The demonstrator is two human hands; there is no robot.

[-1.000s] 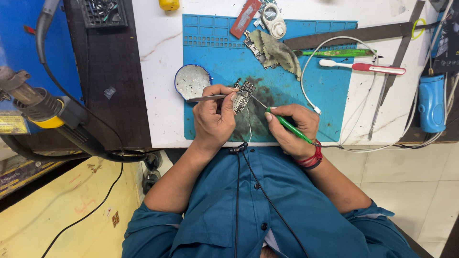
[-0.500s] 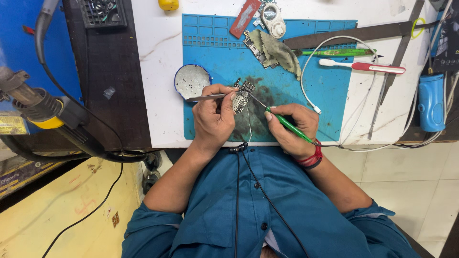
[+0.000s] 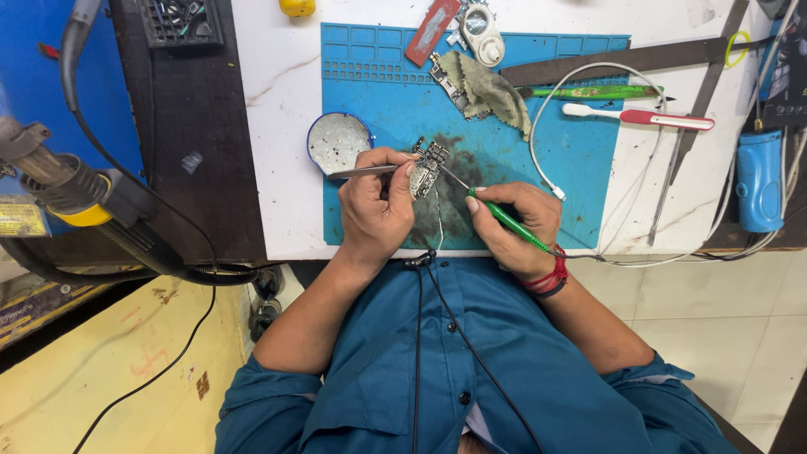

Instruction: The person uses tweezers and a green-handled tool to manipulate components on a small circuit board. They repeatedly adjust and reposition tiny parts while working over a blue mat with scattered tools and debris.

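Barely anything shifted: left hand (image 3: 377, 206) still pinches tweezers (image 3: 363, 171) beside circuit board (image 3: 426, 168); right hand (image 3: 513, 223) still grips green-handled probe (image 3: 504, 220), tip touching board.

You have only one view, from the camera on your head. It looks straight down, quite near, onto the blue mat (image 3: 588, 151) at 12 o'clock and your own blue shirt (image 3: 471, 370) at 6 o'clock of the frame.
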